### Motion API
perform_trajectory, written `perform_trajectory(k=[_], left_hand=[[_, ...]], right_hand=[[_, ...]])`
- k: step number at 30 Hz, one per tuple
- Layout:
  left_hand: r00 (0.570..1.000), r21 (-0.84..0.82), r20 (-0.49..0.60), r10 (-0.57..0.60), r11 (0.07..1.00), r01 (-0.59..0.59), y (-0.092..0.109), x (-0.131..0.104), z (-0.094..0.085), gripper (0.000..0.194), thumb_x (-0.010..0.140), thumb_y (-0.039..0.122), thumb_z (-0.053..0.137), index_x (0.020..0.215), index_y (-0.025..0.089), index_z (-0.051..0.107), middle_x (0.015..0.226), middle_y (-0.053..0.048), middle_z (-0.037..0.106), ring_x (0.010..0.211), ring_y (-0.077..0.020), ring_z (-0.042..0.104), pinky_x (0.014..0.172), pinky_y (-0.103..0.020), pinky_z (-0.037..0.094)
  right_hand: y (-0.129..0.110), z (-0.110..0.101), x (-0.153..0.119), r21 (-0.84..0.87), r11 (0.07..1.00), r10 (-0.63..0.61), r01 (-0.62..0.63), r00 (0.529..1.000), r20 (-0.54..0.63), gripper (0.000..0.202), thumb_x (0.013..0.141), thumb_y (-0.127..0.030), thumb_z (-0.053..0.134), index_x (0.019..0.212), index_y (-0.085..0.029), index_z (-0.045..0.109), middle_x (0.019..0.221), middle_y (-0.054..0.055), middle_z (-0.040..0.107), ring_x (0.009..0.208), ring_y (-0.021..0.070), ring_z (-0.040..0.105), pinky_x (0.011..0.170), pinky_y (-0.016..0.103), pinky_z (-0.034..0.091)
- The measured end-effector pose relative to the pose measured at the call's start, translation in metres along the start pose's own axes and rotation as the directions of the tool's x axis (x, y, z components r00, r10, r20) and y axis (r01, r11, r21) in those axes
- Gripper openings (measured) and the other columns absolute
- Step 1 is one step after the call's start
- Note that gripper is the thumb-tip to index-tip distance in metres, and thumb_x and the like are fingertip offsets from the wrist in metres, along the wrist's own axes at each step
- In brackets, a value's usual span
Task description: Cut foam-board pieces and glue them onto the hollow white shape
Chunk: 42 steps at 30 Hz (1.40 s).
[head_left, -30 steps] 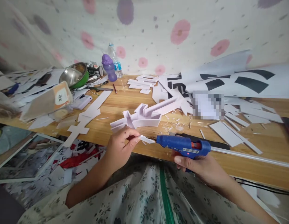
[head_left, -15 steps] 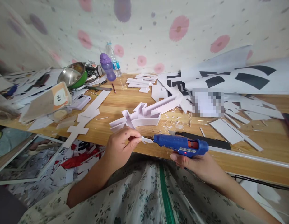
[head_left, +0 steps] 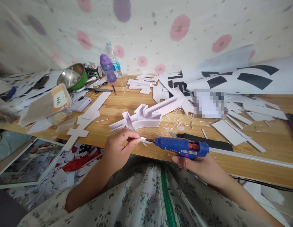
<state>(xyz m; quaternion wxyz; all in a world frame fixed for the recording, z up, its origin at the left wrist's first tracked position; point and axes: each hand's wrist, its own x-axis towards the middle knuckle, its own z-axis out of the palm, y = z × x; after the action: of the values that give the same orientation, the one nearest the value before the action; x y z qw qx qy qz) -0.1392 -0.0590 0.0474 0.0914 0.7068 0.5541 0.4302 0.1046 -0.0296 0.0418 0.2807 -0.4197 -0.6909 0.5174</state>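
Observation:
Between thumb and forefinger, my left hand (head_left: 120,147) pinches a small white strip (head_left: 145,140). My right hand (head_left: 196,165) grips a blue hot glue gun (head_left: 180,146) with a small red light lit on its side. The gun's nozzle points left and meets or nearly meets the strip; exact contact is hard to make out. A long glue stick (head_left: 252,158) sticks out of the gun's back. Just beyond my hands lies a white walled, letter-like form (head_left: 148,123) on the wooden table (head_left: 118,105).
A black-handled cutter (head_left: 205,142) lies behind the glue gun, near white scraps (head_left: 178,123). White board pieces (head_left: 228,133) are at right, flat cut shapes (head_left: 87,121) at left. A purple bottle (head_left: 108,68), a water bottle (head_left: 116,64) and a green bowl (head_left: 81,80) stand at the back.
The whole view has shifted slightly. Both hands keep their grips, and the nozzle has moved slightly relative to the white strip.

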Motion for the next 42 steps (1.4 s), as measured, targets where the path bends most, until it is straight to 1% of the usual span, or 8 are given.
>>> perform_trajectory(k=[11,17,23,26,29,34,37,42], left_hand=[[1.000,-0.034,0.003,0.013,0.999,-0.012,0.000,0.000,-0.007,0.008,0.081,0.016,0.056,0.076,0.019,0.061,0.071,0.002,0.064,0.068,-0.0122,0.059,0.066,-0.024,0.045],[1.000,-0.046,-0.015,-0.017,0.999,0.016,-0.001,0.001,-0.011,0.007,0.080,0.016,0.058,0.076,0.020,0.061,0.070,0.003,0.064,0.067,-0.0121,0.058,0.065,-0.024,0.044],[0.993,-0.106,-0.019,-0.116,0.988,0.113,-0.002,0.000,-0.016,0.005,0.077,0.017,0.060,0.074,0.021,0.063,0.069,0.003,0.063,0.066,-0.0124,0.057,0.063,-0.023,0.044],[0.975,-0.200,-0.045,-0.219,0.958,0.206,-0.005,-0.002,-0.015,0.003,0.072,0.018,0.064,0.073,0.021,0.065,0.068,0.003,0.064,0.064,-0.0121,0.057,0.061,-0.023,0.044],[0.936,-0.394,-0.027,-0.350,0.865,0.312,-0.008,-0.003,-0.011,0.005,0.069,0.019,0.068,0.073,0.020,0.066,0.065,0.003,0.065,0.059,-0.0116,0.057,0.057,-0.022,0.044],[0.905,-0.753,0.101,-0.413,0.563,0.341,-0.008,0.001,-0.007,0.004,0.068,0.017,0.069,0.069,0.019,0.066,0.056,0.003,0.064,0.052,-0.0106,0.058,0.055,-0.022,0.045],[0.889,-0.828,0.151,-0.432,0.436,0.353,-0.006,0.003,-0.006,0.006,0.065,0.018,0.072,0.067,0.017,0.066,0.055,0.002,0.064,0.051,-0.0104,0.058,0.052,-0.021,0.045],[0.866,-0.866,0.221,-0.450,0.317,0.386,-0.005,0.003,-0.003,0.011,0.063,0.020,0.076,0.067,0.016,0.067,0.055,0.000,0.065,0.051,-0.0099,0.058,0.051,-0.020,0.045]], right_hand=[[0.003,-0.001,-0.002,0.041,0.998,0.056,-0.057,0.998,0.011,0.028,0.072,-0.047,0.062,0.080,-0.021,0.054,0.053,-0.005,0.045,0.050,0.0122,0.044,0.048,0.025,0.038],[0.004,-0.003,-0.004,0.014,0.999,0.033,-0.034,0.999,0.020,0.021,0.074,-0.041,0.062,0.074,-0.022,0.054,0.051,-0.006,0.043,0.048,0.0111,0.042,0.046,0.023,0.035],[0.006,-0.005,-0.005,0.023,0.999,0.046,-0.046,0.999,0.008,0.025,0.074,-0.044,0.062,0.079,-0.021,0.056,0.052,-0.005,0.046,0.048,0.0118,0.044,0.047,0.024,0.039],[0.003,-0.006,-0.006,0.024,0.998,0.058,-0.059,0.998,0.014,0.031,0.072,-0.051,0.063,0.076,-0.021,0.057,0.051,-0.004,0.049,0.049,0.0135,0.048,0.050,0.026,0.043],[0.002,-0.009,-0.007,0.058,0.997,0.054,-0.053,0.999,-0.004,0.038,0.068,-0.056,0.066,0.080,-0.020,0.059,0.058,-0.001,0.056,0.054,0.0154,0.053,0.053,0.028,0.047],[0.003,-0.011,-0.009,0.047,0.998,0.042,-0.041,0.999,-0.026,0.034,0.072,-0.052,0.066,0.082,-0.020,0.059,0.064,0.000,0.059,0.052,0.0131,0.052,0.050,0.026,0.047],[0.005,-0.010,-0.009,0.074,0.997,0.034,-0.030,0.999,-0.043,0.036,0.072,-0.055,0.066,0.080,-0.020,0.059,0.066,0.001,0.060,0.051,0.0126,0.052,0.048,0.026,0.047],[0.001,-0.005,-0.005,0.069,0.997,-0.020,0.024,0.999,-0.048,0.041,0.070,-0.061,0.064,0.076,-0.020,0.060,0.058,0.000,0.057,0.049,0.0131,0.051,0.048,0.027,0.047]])
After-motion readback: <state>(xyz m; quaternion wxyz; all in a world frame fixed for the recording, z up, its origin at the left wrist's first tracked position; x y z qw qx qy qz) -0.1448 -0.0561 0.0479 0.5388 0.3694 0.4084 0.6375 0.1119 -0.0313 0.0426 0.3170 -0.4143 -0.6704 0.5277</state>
